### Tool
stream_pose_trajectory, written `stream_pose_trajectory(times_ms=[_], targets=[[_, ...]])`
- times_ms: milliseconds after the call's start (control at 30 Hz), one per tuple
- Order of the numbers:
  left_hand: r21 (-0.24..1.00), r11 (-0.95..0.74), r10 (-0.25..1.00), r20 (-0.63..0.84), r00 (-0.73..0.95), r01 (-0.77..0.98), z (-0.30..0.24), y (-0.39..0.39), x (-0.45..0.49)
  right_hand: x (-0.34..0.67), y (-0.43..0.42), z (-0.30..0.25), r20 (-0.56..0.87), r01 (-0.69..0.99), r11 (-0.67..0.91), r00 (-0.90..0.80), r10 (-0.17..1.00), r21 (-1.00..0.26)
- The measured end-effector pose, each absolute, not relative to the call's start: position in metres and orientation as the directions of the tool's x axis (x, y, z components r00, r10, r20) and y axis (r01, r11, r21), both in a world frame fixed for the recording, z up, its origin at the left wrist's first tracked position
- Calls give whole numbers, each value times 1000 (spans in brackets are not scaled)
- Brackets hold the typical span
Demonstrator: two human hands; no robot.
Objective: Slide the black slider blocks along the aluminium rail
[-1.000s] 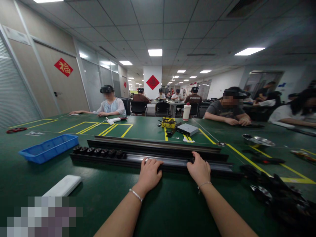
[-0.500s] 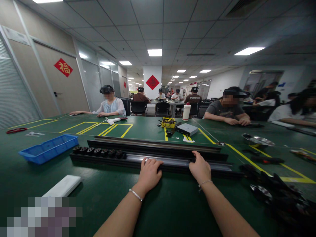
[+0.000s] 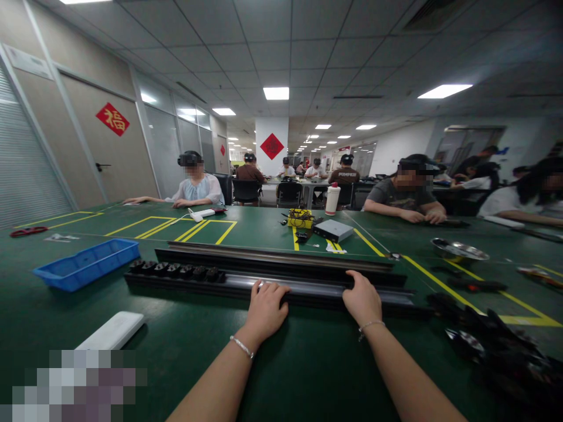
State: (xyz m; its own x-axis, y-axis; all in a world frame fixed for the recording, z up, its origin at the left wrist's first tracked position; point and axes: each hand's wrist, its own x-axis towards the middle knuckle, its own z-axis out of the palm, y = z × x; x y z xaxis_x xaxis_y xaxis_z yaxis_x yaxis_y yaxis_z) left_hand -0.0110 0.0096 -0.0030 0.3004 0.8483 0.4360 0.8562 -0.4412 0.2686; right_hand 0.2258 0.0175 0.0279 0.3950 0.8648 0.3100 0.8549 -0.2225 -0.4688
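A long black rail [image 3: 308,290] with a silvery inner channel lies across the green table in front of me. My left hand [image 3: 265,310] rests on its near edge with the fingers curled over it. My right hand [image 3: 362,300] grips the same rail a little to the right, fingers hooked over the top. A row of several black clips [image 3: 176,271] sits in the rail's left end. A second long dark rail [image 3: 272,258] lies parallel just behind.
A blue tray [image 3: 88,264] stands at the left, a white flat box [image 3: 112,331] near me. A pile of black parts [image 3: 497,346] lies at the right, a metal dish [image 3: 460,250] beyond. Several people sit around the table's far side.
My right hand has slid slightly to the right along the rail. The left hand and the rail stay where they were.
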Motion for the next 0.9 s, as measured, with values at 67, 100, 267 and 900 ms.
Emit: stream_pose_trajectory(times_ms=[67,100,267,900], targets=[[267,-441,849,435,301,857,-2,9,-11,227,18,28,313,851,-226,403,860,-473],[268,-440,850,433,300,857,-2,9,-11,228,18,28,315,850,-227,405,858,-475],[278,-437,857,417,302,855,0,9,-11,230,19,26,355,860,-211,400,845,-466],[279,-435,854,429,294,856,-1,9,-11,243,22,23,363,865,-251,423,830,-435]])
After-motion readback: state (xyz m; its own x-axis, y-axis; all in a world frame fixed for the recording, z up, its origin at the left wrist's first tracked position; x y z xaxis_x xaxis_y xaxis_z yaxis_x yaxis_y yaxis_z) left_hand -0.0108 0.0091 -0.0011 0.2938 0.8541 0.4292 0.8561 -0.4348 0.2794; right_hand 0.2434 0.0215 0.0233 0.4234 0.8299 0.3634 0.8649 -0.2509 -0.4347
